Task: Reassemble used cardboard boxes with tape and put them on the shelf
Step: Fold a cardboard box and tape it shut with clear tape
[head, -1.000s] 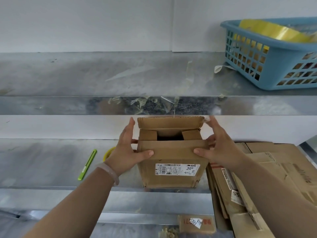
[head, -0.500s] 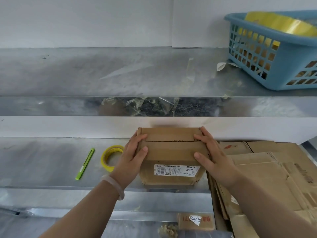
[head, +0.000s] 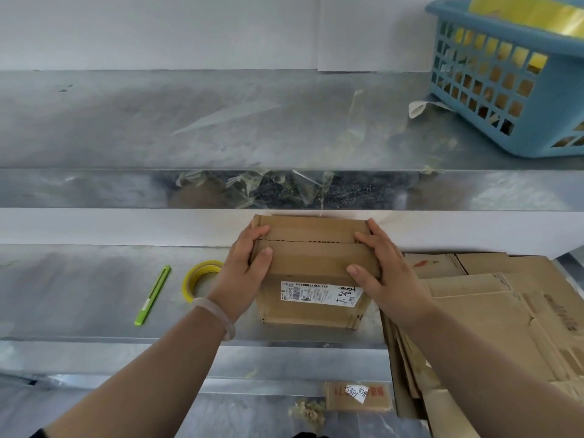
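Observation:
A small brown cardboard box (head: 311,260) with a white shipping label stands on the middle metal shelf (head: 79,298), its two top flaps folded down and meeting along a seam. My left hand (head: 245,268) presses the left end of the flaps, thumb on the near flap and fingers on the far one. My right hand (head: 384,270) presses the right end the same way. A yellow tape roll (head: 197,276) lies just left of my left hand. A green utility knife (head: 153,295) lies further left.
Flattened cardboard boxes (head: 493,308) are stacked to the right on the same shelf. A blue plastic basket (head: 508,90) holding yellow material sits on the upper shelf (head: 189,121) at right. Loose clear tape scraps (head: 252,184) hang from that shelf's front edge. A small labelled box (head: 358,396) lies below.
The box's top flaps, open one second ago, are now folded shut. Both hands moved from the box's sides onto the top, holding the flaps down.

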